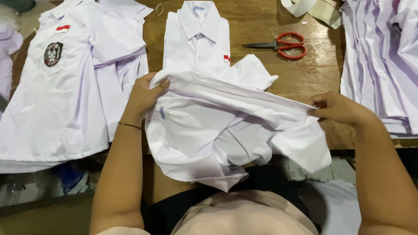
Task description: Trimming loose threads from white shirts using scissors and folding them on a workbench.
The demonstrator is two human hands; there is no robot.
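Note:
A loose white shirt (217,126) hangs crumpled between my hands, over the near edge of a wooden table (313,69). My left hand (143,95) pinches one end of a long fold of the shirt. The other end of that fold is gripped by my right hand (337,106). Behind the held shirt lies a neatly folded white shirt (196,39) with its collar at the far side and a small red and white patch on one sleeve.
A pile of white shirts (65,87) with a dark round badge and a red and white patch covers the left of the table. Another stack of white garments (383,61) lies at the right. Red-handled scissors (283,45) rest at the back.

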